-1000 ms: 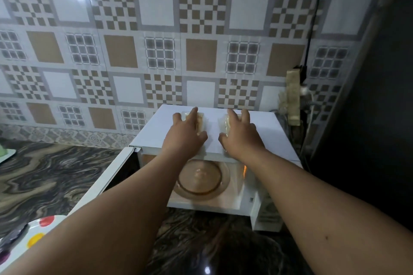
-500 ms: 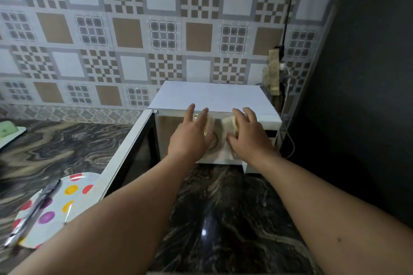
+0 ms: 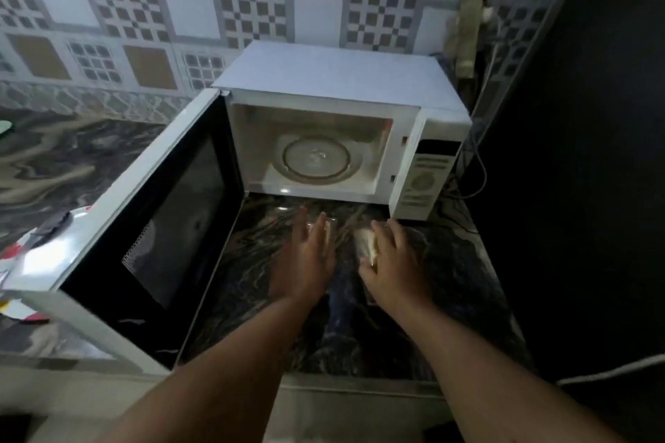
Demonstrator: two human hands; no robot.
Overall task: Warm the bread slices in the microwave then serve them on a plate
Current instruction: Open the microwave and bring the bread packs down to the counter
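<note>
- Two bare forearms rise from the bottom edge toward the middle of the frame, over the front lip of the dark marbled desk (image 3: 252, 262).
- The left hand (image 3: 306, 259) is just below centre, fingers reaching forward. Something pale shows at its fingertips, blurred; it seems to be grasping a bread slice, but I cannot tell for sure.
- The right hand (image 3: 394, 262) is beside it, a little to the right, grasping a pale bread slice (image 3: 367, 244) that shows along its inner edge between thumb and fingers. Motion blur smears the outline.
- Both hands hover over the desk just in front of the microwave (image 3: 334, 72), below its opening and not inside it.
- The door (image 3: 144, 227) is swung wide to the left and fills the left-centre of the frame, its dark window facing right. It hides most of what lies behind it at the left edge.
- Past the door, at the far left, a spotted plate (image 3: 14, 252) peeks out with a dark utensil (image 3: 54, 223) lying on it; only slivers show.
- The lit cavity sits at centre, with the round glass turntable (image 3: 316, 158) on its floor, nothing on it.
- The control panel (image 3: 428, 173) is on the right side of the microwave.
- A cord (image 3: 478, 169) hangs at the right of the microwave, against a dark wall.
- A patterned tile wall (image 3: 180, 11) spans the top.
- A power strip (image 3: 467, 25) is mounted at upper right.
</note>
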